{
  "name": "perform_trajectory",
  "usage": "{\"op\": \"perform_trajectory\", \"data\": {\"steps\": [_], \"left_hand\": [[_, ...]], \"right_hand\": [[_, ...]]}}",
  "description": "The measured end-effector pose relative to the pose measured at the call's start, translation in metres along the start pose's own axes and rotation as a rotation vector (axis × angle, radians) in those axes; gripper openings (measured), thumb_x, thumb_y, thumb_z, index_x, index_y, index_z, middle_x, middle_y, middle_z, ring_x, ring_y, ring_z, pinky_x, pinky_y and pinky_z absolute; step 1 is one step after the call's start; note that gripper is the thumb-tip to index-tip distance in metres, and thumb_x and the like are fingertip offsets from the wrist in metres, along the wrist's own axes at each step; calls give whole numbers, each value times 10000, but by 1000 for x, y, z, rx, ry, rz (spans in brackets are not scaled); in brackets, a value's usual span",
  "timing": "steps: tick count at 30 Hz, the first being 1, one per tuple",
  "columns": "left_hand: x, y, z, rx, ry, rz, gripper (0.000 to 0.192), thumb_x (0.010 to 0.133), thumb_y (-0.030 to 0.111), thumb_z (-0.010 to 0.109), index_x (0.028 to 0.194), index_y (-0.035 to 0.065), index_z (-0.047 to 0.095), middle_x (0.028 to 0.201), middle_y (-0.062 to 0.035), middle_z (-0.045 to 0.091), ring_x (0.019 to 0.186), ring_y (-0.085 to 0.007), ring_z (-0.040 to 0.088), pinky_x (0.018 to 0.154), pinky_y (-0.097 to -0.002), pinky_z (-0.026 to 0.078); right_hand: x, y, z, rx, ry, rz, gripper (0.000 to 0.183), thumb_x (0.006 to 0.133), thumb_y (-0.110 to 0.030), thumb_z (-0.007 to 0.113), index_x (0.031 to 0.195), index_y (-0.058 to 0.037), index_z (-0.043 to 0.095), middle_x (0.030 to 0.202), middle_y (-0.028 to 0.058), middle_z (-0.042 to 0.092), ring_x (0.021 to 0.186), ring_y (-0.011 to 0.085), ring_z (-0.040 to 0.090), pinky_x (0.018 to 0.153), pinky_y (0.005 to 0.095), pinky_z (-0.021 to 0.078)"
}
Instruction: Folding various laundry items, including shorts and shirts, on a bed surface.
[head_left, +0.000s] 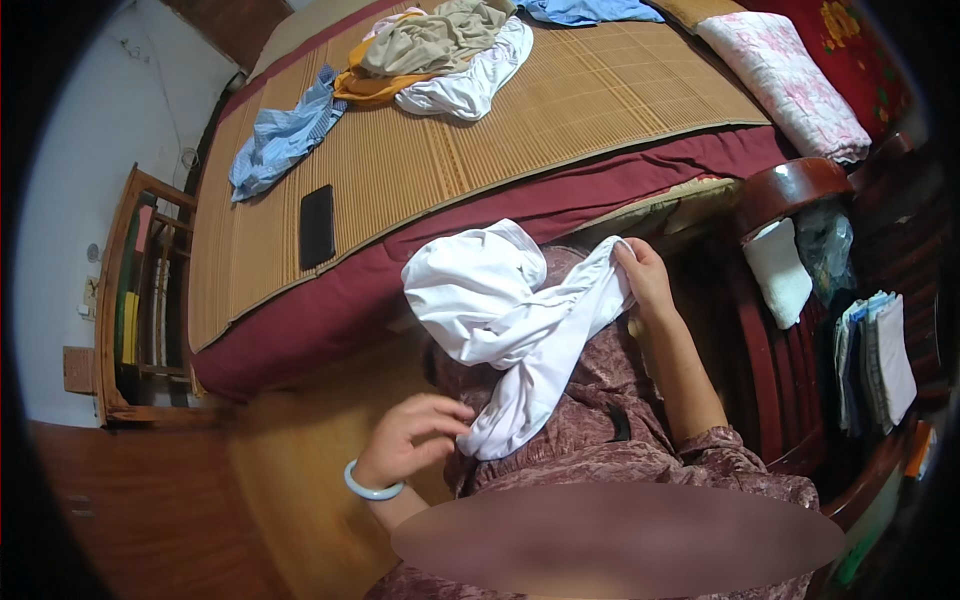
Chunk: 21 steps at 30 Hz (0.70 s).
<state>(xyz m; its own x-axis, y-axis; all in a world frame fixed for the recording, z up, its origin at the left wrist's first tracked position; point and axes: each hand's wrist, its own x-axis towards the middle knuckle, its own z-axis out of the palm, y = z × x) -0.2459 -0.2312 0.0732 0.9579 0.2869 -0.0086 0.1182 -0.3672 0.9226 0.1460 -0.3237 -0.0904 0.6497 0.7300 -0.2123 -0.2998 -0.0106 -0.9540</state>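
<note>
A crumpled white garment (517, 322) lies across my lap, partly twisted, with one rounded bulge toward the bed. My right hand (646, 279) pinches its upper right end between thumb and fingers. At the garment's lower end is my left hand (416, 439), fingers apart and a pale bangle (373, 491) on the wrist. Its fingertips are at the cloth's edge; whether they touch it I cannot tell. Under the garment is the mottled brownish-purple clothing (600, 405) that I wear.
Ahead is a bed with a bamboo mat (390, 165). It bears a black phone (316, 226), a blue shirt (277, 146) and a pile of clothes (442, 52). On the right, a dark red wooden seat (787, 405) holds folded clothes (877, 360) and a white cloth (780, 274).
</note>
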Motion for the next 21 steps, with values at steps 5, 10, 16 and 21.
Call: {"op": "perform_trajectory", "data": {"steps": [5,10,16,21], "left_hand": [[31,-2,18,53,391,-205,205,831,63,746,1022,8,697,1005,-96,671,909,-201,658,817,-295,518],[74,-10,50,284,396,-167,500,810,102,775,1275,29,604,1261,-113,557,1080,-198,605,866,-302,504],[117,-24,51,694,491,-45,577,768,136,768,1312,68,588,1268,-136,551,1137,-331,553,955,-397,467],[133,-31,40,697,496,-61,444,755,111,750,1186,51,658,1148,-114,618,1086,-341,577,922,-424,482]], "right_hand": [[-13,-11,1,-384,145,-230,160,945,-85,638,1081,-2,646,955,23,651,820,103,605,758,236,487],[-60,-46,31,-414,-4,-615,158,881,-4,638,1036,21,656,967,64,648,889,158,631,825,276,494],[-122,-64,80,-617,-743,-908,302,767,-151,775,1041,-73,673,955,100,663,936,270,634,826,372,486],[-116,-51,81,-991,-690,-947,264,764,-174,716,1024,-130,696,894,22,630,918,242,594,842,394,442]]}}
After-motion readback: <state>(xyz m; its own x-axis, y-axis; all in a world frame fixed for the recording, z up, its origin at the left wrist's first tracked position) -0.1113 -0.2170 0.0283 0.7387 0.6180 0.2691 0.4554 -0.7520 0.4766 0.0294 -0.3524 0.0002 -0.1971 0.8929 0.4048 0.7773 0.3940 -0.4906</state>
